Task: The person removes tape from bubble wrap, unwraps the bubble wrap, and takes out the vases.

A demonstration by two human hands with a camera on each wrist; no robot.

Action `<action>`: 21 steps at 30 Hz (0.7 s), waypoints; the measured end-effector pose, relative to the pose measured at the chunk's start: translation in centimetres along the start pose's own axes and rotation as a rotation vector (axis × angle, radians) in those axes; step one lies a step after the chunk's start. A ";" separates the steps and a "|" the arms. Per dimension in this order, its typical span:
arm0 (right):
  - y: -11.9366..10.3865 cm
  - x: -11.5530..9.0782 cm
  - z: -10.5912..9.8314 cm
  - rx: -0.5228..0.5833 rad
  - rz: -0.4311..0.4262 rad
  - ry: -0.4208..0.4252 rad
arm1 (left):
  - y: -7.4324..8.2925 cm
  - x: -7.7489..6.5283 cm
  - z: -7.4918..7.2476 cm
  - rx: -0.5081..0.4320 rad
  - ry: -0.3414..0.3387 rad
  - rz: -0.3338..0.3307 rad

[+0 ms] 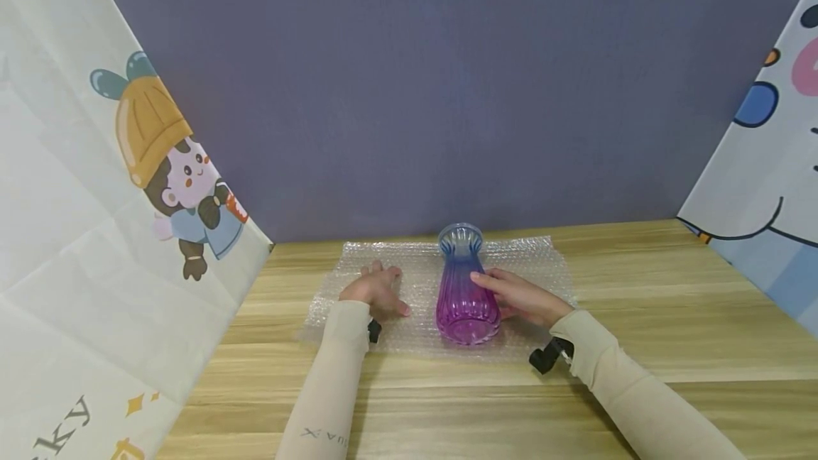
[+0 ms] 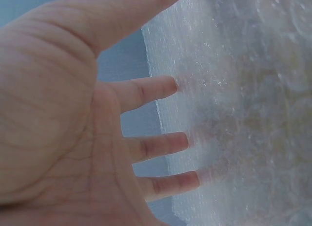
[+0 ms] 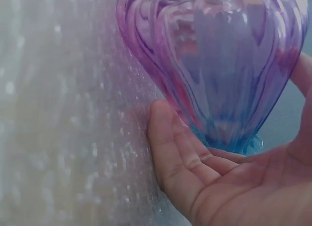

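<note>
A glass vase (image 1: 469,289), ribbed and fading from blue at the mouth to purple at the base, lies on its side over a sheet of bubble wrap (image 1: 409,336). Its mouth points at the back wall. My right hand (image 1: 520,297) grips the vase from the right, thumb on top and fingers underneath; the right wrist view shows those fingers (image 3: 168,143) between the glass vase (image 3: 214,65) and the wrap. On the left part of the wrap, my left hand (image 1: 377,289) touches the sheet with spread, straight fingers (image 2: 156,145) and holds nothing.
The wood-grain table (image 1: 447,410) extends around the wrap on both sides and in front. A dark grey-blue wall (image 1: 447,91) stands right behind it. Printed white sheets (image 1: 70,197) with cartoon figures flank the table left and right.
</note>
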State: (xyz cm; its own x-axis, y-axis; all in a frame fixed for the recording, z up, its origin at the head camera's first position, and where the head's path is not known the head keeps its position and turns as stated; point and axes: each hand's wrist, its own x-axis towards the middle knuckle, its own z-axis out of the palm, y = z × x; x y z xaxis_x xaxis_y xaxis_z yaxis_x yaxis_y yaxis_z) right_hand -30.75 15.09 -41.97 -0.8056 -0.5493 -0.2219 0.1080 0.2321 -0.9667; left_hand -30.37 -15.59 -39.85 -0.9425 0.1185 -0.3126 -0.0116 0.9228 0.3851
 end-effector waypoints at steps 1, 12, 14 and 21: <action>0.0 0.0 0.0 0.000 0.001 -0.002 | 0.0 0.0 0.0 0.000 -0.001 0.001; 0.0 0.1 -0.3 0.049 0.016 -0.053 | -0.1 -0.1 -0.1 0.004 -0.007 0.010; 0.1 0.1 -0.3 0.056 0.021 -0.061 | -0.2 0.0 -0.1 -0.003 -0.006 0.009; 0.3 0.3 -0.3 0.083 0.035 -0.048 | -0.3 0.0 0.0 -0.017 -0.008 0.005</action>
State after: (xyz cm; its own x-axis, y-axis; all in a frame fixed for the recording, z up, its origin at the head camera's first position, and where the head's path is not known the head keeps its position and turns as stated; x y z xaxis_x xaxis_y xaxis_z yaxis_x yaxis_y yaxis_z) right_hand -31.11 15.24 -42.25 -0.7716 -0.5807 -0.2595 0.1851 0.1853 -0.9651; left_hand -30.40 -15.86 -39.92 -0.9400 0.1261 -0.3171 -0.0126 0.9157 0.4016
